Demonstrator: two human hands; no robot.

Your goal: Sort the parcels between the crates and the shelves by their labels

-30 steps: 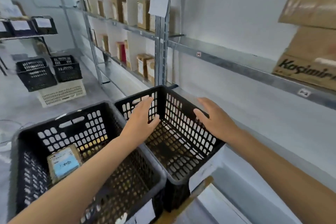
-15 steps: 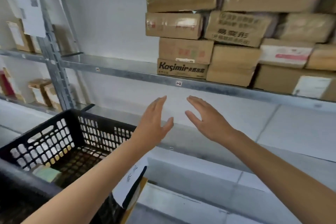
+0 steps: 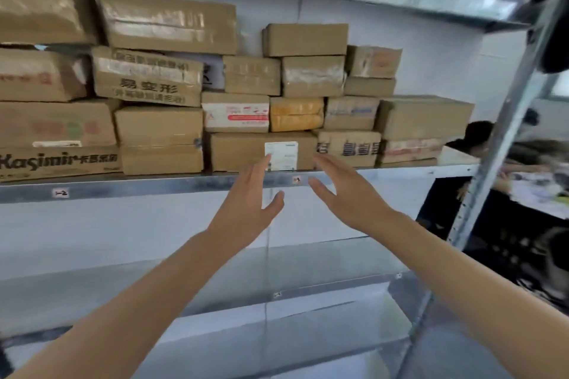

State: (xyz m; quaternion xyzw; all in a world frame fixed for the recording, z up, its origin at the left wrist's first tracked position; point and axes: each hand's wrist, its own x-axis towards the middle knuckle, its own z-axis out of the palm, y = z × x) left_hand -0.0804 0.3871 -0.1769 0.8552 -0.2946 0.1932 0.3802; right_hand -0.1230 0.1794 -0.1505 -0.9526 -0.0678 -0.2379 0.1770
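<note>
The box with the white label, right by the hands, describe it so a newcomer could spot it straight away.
Look at the metal shelf stacked with cardboard parcels. On the bottom row, near the middle, just above the two open hands, lies a plain brown box. It alone carries a square white label on its front, at the right end.

Both forearms are bare, no sleeves; the left hand (image 3: 246, 209) and right hand (image 3: 351, 197) wear no gloves or rings.

Two hands, left hand (image 3: 246, 206) and right hand (image 3: 348, 194); roughly twenty parcels (image 3: 261, 151) stacked.
</note>
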